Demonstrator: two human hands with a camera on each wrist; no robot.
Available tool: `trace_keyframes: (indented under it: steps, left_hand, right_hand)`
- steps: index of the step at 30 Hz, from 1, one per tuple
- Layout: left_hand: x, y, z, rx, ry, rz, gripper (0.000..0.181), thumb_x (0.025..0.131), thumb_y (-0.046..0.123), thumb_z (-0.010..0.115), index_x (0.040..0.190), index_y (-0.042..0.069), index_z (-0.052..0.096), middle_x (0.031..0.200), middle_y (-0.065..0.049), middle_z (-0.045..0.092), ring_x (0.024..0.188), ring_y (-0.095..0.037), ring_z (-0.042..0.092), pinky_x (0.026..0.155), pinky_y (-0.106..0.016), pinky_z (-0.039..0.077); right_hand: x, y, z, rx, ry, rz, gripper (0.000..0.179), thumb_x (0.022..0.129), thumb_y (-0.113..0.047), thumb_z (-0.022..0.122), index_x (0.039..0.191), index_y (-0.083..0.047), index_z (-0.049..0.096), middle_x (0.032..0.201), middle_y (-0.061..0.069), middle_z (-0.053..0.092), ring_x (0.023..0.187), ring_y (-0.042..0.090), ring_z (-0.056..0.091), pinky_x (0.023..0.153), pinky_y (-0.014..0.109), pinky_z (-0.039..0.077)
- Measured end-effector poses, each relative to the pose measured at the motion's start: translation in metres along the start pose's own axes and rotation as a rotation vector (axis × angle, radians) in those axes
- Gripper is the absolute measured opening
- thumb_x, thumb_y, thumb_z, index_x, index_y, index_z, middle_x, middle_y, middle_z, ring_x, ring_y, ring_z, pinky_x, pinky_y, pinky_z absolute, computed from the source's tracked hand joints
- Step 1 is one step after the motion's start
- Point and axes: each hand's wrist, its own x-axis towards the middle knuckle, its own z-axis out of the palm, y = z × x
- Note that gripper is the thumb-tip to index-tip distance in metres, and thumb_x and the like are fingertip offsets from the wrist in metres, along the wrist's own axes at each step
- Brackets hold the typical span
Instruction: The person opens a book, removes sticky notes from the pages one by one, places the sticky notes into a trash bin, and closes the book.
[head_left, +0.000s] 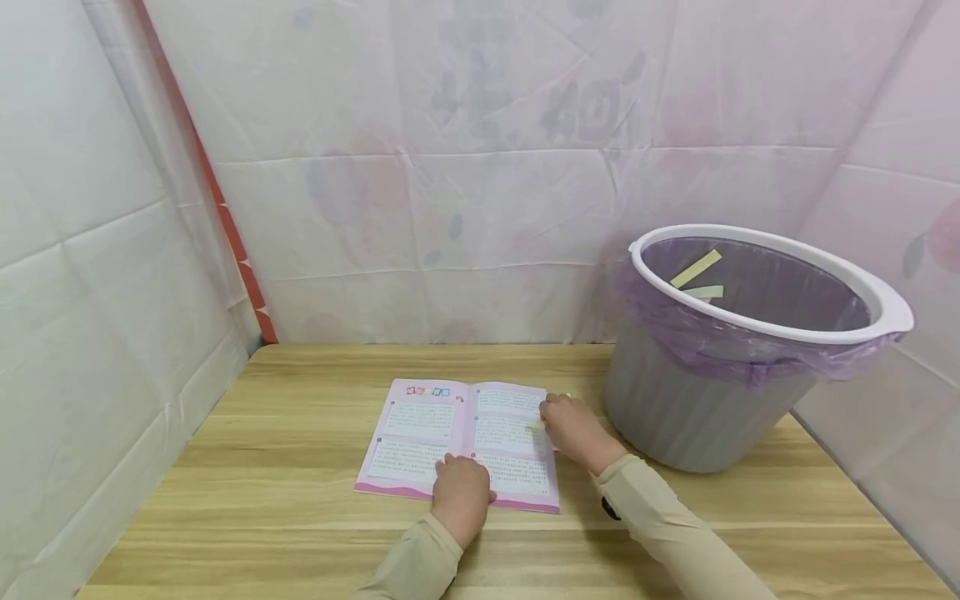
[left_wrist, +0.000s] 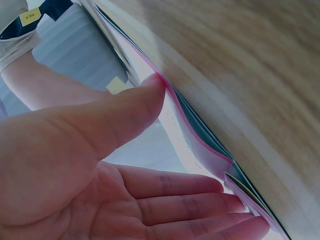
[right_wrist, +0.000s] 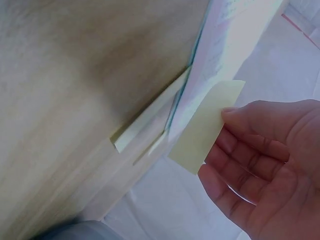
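Observation:
A booklet (head_left: pixel 420 458) with pink-bordered pages of print lies spread on the wooden table. My left hand (head_left: pixel 461 497) rests on it by the lower edge near the fold. The left wrist view shows that hand's thumb (left_wrist: pixel 142 102) on the page edge and the other fingers extended. Over the right page, my right hand (head_left: pixel 576 429) pinches a pale yellow sticky note (right_wrist: pixel 207 129) between thumb and fingers. In the right wrist view, another yellow sticky note (right_wrist: pixel 150 111) juts out from the booklet's side, with a smaller strip (right_wrist: pixel 153 148) beside it.
To the right stands a grey bin (head_left: pixel 682 408) with a white rim and a purple liner. Inside it show a yellow strip (head_left: pixel 695 268) and a pale green strip (head_left: pixel 703 292). White sheeting (head_left: pixel 480 217) hangs behind the table (head_left: pixel 300 533) and along both sides.

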Motion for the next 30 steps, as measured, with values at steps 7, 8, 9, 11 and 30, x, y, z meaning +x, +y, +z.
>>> trace_keyframes:
  steps: [7,8,9,11,30]
  left_hand:
    - [0.0,0.0,-0.001,-0.014,-0.026,-0.005,0.051,0.075,0.046,0.075,0.1,0.001,0.073,0.104,-0.018,0.071,0.102,-0.033,0.066,0.091,-0.043,0.052]
    - [0.0,0.0,-0.001,-0.016,-0.027,-0.007,0.051,0.075,0.046,0.076,0.1,0.001,0.073,0.104,-0.018,0.071,0.102,-0.033,0.066,0.091,-0.043,0.052]
    - [0.0,0.001,-0.002,-0.017,-0.025,-0.008,0.051,0.075,0.046,0.076,0.099,0.001,0.073,0.103,-0.018,0.071,0.102,-0.033,0.067,0.091,-0.043,0.052]
    - [0.0,0.001,-0.001,-0.018,-0.022,-0.009,0.051,0.074,0.046,0.076,0.099,0.0,0.073,0.103,-0.018,0.071,0.102,-0.033,0.067,0.091,-0.043,0.052]
    - [-0.002,0.0,0.0,-0.001,0.03,-0.002,0.047,0.074,0.046,0.076,0.093,0.003,0.075,0.097,-0.017,0.071,0.098,-0.032,0.067,0.088,-0.043,0.053]
  right_hand:
    - [-0.003,-0.004,-0.022,0.013,0.061,-0.001,0.01,0.076,0.006,0.072,0.077,-0.001,0.065,0.075,0.006,0.058,0.066,0.02,0.058,0.053,0.028,0.05]
    - [-0.004,-0.005,-0.028,0.017,0.077,-0.003,0.01,0.077,0.006,0.072,0.077,-0.002,0.065,0.075,0.005,0.057,0.066,0.019,0.057,0.053,0.027,0.049]
    - [-0.004,-0.006,-0.034,0.018,0.096,-0.01,0.01,0.077,0.006,0.072,0.077,-0.002,0.065,0.074,0.004,0.056,0.065,0.018,0.057,0.052,0.027,0.049]
    - [-0.005,-0.007,-0.049,0.025,0.156,-0.036,0.011,0.077,0.008,0.071,0.076,-0.001,0.065,0.074,0.005,0.056,0.065,0.019,0.057,0.054,0.028,0.049]
    - [-0.038,0.033,-0.22,-0.06,1.066,0.03,0.009,0.086,0.006,0.058,0.089,0.01,0.065,0.08,0.027,0.054,0.077,0.048,0.048,0.069,0.054,0.037]
